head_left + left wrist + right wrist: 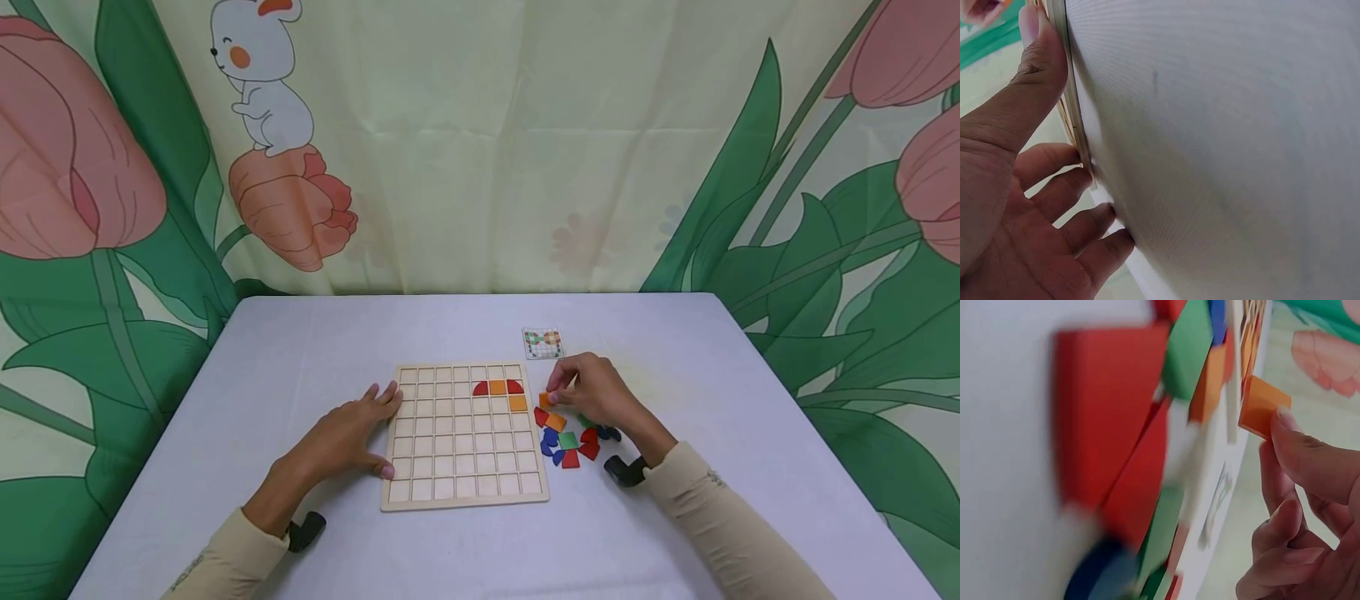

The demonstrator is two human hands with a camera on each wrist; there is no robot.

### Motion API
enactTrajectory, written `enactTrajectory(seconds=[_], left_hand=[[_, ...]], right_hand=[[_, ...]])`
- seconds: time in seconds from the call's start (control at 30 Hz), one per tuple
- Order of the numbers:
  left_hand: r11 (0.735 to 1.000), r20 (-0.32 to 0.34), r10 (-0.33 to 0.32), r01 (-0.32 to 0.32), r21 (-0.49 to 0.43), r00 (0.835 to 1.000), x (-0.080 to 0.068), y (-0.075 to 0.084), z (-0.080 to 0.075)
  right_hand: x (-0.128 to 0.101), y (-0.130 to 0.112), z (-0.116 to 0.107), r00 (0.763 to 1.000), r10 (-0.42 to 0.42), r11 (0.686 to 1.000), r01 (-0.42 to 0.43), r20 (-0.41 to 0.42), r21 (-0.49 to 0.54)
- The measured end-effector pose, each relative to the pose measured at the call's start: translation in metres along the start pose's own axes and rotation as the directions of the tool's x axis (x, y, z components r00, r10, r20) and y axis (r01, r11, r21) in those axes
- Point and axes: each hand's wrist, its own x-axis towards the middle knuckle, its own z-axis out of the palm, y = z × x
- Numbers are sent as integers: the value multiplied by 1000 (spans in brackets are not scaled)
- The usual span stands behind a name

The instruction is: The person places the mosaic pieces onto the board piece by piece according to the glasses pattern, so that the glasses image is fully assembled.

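Observation:
A wooden grid board (465, 475) lies in the middle of the table, with two red curved pieces and two orange squares (517, 403) set in its upper right cells. My left hand (352, 433) lies flat against the board's left edge (1072, 119), fingers straight. My right hand (592, 392) hovers just right of the board and pinches a small orange square tile (545, 400) (1263, 406) between thumb and fingertips. Below it lies a loose pile of red, blue, green and orange pieces (570, 442) (1116, 425).
A small pattern card (543, 342) lies behind the right hand. The table (300, 350) wears a pale lilac cloth. A flower-print curtain hangs behind it. Black wrist-camera mounts (626, 471) sit at both sleeves.

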Motion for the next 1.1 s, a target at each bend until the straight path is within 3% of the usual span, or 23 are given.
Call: enactTrajectory(seconds=[0.7,1.1], left_hand=[[1000,3,-8,8,-12,1000,0,-1,1],[1000,6,-19,19,-11,1000,0,0,0]], right_hand=[[16,-59,47,998,-70,997,70,7,23],[21,-71,58,996,-85,992,84,-2,-92]])
